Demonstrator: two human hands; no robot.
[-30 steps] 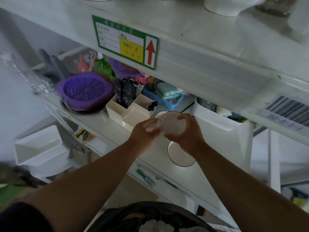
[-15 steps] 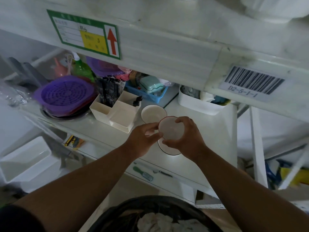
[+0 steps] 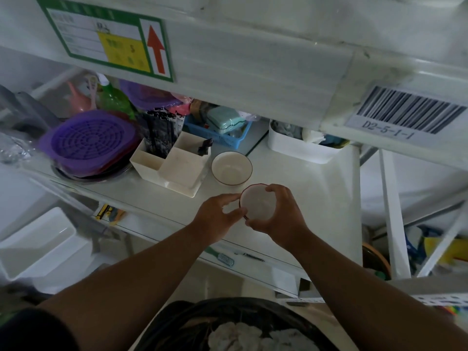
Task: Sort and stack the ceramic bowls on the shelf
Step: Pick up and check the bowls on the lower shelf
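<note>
A small white ceramic bowl (image 3: 256, 203) with a dark rim sits between both my hands, low over the white shelf (image 3: 321, 196). My right hand (image 3: 282, 215) wraps around its right side, thumb over the rim. My left hand (image 3: 217, 216) pinches its left rim with thumb and fingers. A second white bowl (image 3: 231, 168) with a dark rim stands upright on the shelf just behind them, apart from the held one. Whatever lies under the held bowl is hidden by my hands.
A cream divided organiser (image 3: 177, 168) stands left of the bowls, with a purple colander (image 3: 88, 140) further left. Behind are a blue basket (image 3: 222, 139) and a white bin (image 3: 298, 149). The upper shelf beam (image 3: 253, 62) overhangs closely. A black-lined bin (image 3: 177, 323) sits below.
Both hands have lowered the small bowl onto the spot where a dark-rimmed dish lay; that dish is now out of sight. The view has shifted right and down.
</note>
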